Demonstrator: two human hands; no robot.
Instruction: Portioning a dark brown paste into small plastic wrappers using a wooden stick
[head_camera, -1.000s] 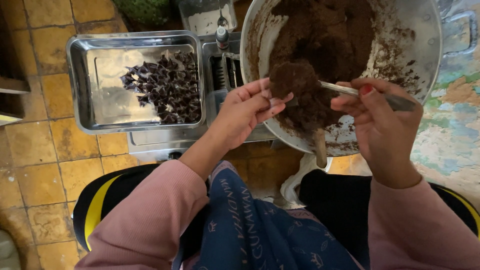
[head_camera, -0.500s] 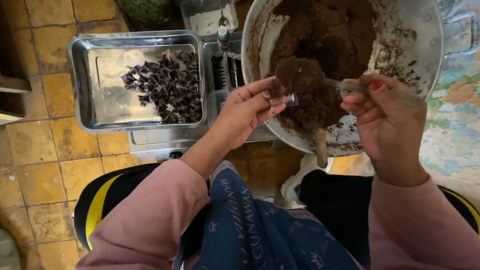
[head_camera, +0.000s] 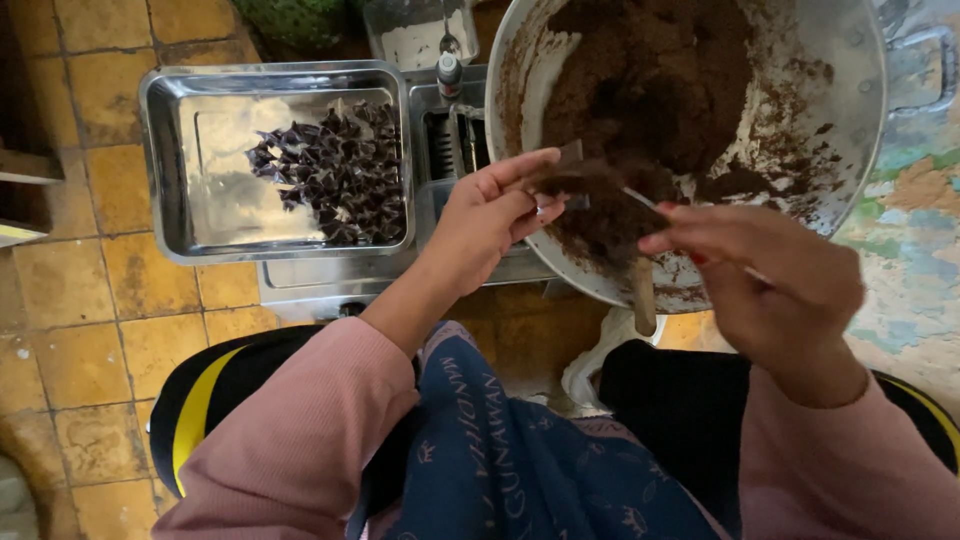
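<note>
Brown paste (head_camera: 590, 190) sits in a small clear wrapper pinched in the narrow grip of the left hand (head_camera: 490, 215), just over the near rim of the big metal bowl (head_camera: 830, 130). Right of that grip, the right hand (head_camera: 770, 290) closes on a thin spoon (head_camera: 640, 200) touching the paste. Left of the grips, a steel tray (head_camera: 180, 150) holds dark folded packets (head_camera: 340, 170).

A steel tray (head_camera: 160, 160) of dark folded wrappers (head_camera: 340, 170) sits on a metal stand (head_camera: 330, 285). A small bottle (head_camera: 450, 72) stands beyond, over yellow floor tiles (head_camera: 70, 290).
</note>
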